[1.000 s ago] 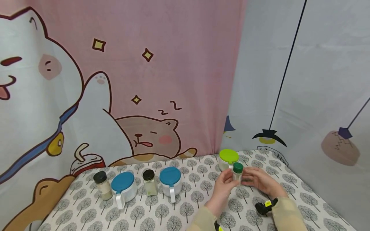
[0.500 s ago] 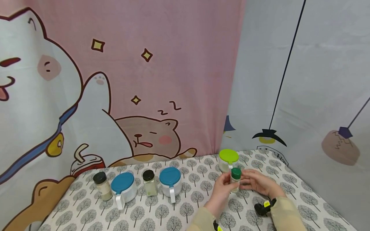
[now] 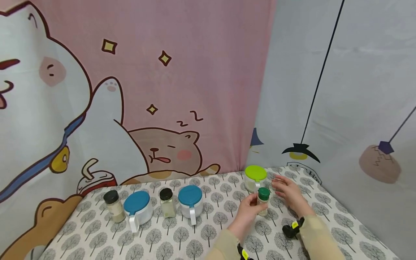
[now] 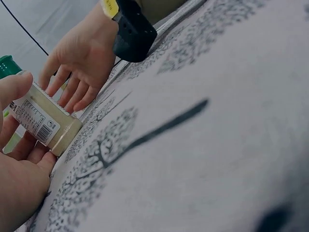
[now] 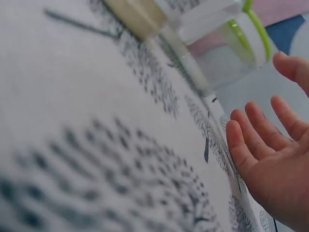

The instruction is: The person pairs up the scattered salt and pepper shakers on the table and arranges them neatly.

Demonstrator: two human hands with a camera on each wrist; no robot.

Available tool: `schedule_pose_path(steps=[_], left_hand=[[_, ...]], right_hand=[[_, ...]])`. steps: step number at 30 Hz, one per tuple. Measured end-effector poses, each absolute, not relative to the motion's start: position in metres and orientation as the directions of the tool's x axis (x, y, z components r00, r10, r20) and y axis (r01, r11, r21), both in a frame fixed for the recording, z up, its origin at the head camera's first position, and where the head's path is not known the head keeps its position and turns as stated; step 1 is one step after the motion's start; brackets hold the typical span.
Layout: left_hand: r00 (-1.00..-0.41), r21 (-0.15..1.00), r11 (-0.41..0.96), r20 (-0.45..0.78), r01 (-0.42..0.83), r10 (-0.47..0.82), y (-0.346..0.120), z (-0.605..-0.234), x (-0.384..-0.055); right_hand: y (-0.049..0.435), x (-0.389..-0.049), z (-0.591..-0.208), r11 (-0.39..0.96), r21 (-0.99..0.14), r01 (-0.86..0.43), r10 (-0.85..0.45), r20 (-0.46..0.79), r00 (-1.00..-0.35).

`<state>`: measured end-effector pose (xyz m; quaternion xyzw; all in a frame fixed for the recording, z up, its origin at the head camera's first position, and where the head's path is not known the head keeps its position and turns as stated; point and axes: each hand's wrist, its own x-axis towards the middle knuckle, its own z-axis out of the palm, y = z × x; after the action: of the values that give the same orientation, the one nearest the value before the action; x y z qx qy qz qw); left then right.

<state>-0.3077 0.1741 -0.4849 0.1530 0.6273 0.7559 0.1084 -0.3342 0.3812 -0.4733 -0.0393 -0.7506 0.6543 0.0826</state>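
My left hand [image 3: 244, 213] grips a spice jar [image 4: 42, 118] with a green cap and a barcode label, thumb on one side and fingers on the other. Its pale powder shows through the clear wall, and its base is close over the cloth. My right hand [image 3: 290, 193] is apart from the jar, to its right, with fingers spread and loosely bent and nothing in them. Just behind the jar stands a clear container with a lime-green lid [image 3: 255, 173]; in the right wrist view its clear body [image 5: 224, 63] lies beyond the right fingertips.
On the left of the tree-print tablecloth [image 3: 169, 238] stand two blue-lidded containers, one [image 3: 137, 207] farther left and one [image 3: 190, 202] nearer the middle. Beside them are two black-capped jars, one [image 3: 114, 206] at far left and one [image 3: 167, 204] between the containers. A printed curtain [image 3: 208, 90] hangs behind.
My right hand has drawn away from the jar to the right and its fingers have opened. The left hand has brought the jar slightly left and toward me.
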Motion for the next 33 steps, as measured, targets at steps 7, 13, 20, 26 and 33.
schedule_pose_path(steps=[7,13,20,26,33], left_hand=[[-0.921,0.978,-0.207,0.056,-0.028,0.386,0.172,-0.483,-0.309],[-0.920,0.979,-0.198,0.042,-0.039,0.389,0.171,-0.483,-0.311],[-0.917,0.979,-0.198,0.043,-0.039,0.396,0.173,-0.487,-0.310],[-0.919,0.979,-0.198,0.031,-0.051,0.393,0.175,-0.490,-0.310],[-0.919,0.971,-0.234,0.047,-0.051,0.392,0.175,-0.490,-0.311]], right_hand=[[0.387,-0.356,-0.470,0.262,-0.961,-0.092,-0.042,0.084,-0.996],[0.382,-0.368,-0.466,0.326,-0.943,-0.070,-0.129,0.029,-0.991],[0.376,-0.377,-0.468,0.272,-0.958,-0.088,-0.176,0.040,-0.984],[0.371,-0.381,-0.470,0.275,-0.951,-0.140,-0.189,0.089,-0.978],[0.367,-0.385,-0.470,0.316,-0.935,-0.160,-0.160,0.114,-0.981]])
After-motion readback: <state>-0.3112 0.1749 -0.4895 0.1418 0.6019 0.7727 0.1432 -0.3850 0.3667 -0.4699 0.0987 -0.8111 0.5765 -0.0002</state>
